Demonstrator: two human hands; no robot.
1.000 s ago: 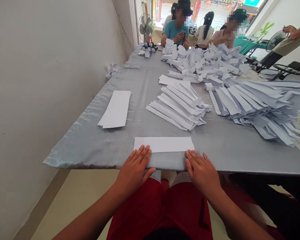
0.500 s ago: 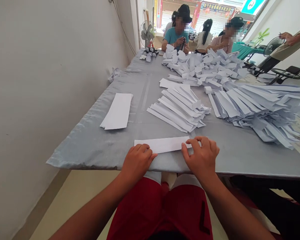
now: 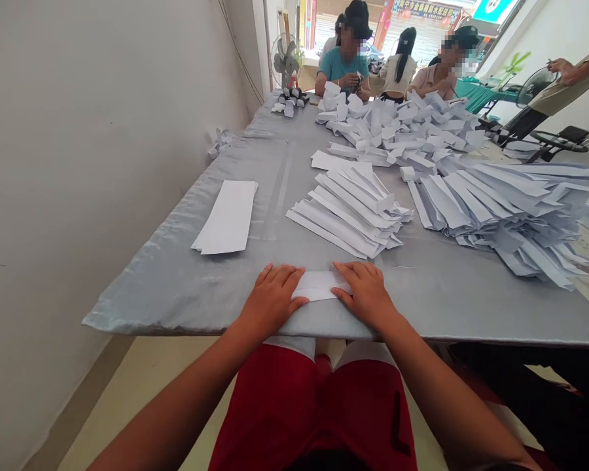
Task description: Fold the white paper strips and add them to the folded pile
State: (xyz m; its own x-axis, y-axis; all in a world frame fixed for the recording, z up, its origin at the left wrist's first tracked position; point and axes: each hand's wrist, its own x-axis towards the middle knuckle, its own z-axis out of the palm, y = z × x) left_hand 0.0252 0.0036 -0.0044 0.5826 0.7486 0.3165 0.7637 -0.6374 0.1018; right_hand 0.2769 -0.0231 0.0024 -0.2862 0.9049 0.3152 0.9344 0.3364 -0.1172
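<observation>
A folded white paper strip (image 3: pixel 317 285) lies lengthwise near the front edge of the table, with a crease line along it. My left hand (image 3: pixel 273 294) covers its left end, fingers over the far edge and thumb at the near edge. On the right end, my right hand (image 3: pixel 366 291) grips in the same way, thumb and fingers closed about the paper. Both ends of the strip are hidden under my hands. Just beyond them lies a fanned pile of folded paper strips (image 3: pixel 346 212). To the left is a small stack of flat white sheets (image 3: pixel 227 217).
A grey cloth covers the table (image 3: pixel 142 288). Larger heaps of folded paper (image 3: pixel 491 203) spread over the right and far side. A wall (image 3: pixel 78 163) runs along the left. Several people sit at the far end near a fan (image 3: pixel 285 62); another person stands at right.
My right hand has moved left along the strip, nearer to my left hand, and closed on it. My left hand has shifted its fingers forward over the paper. Less of the strip shows.
</observation>
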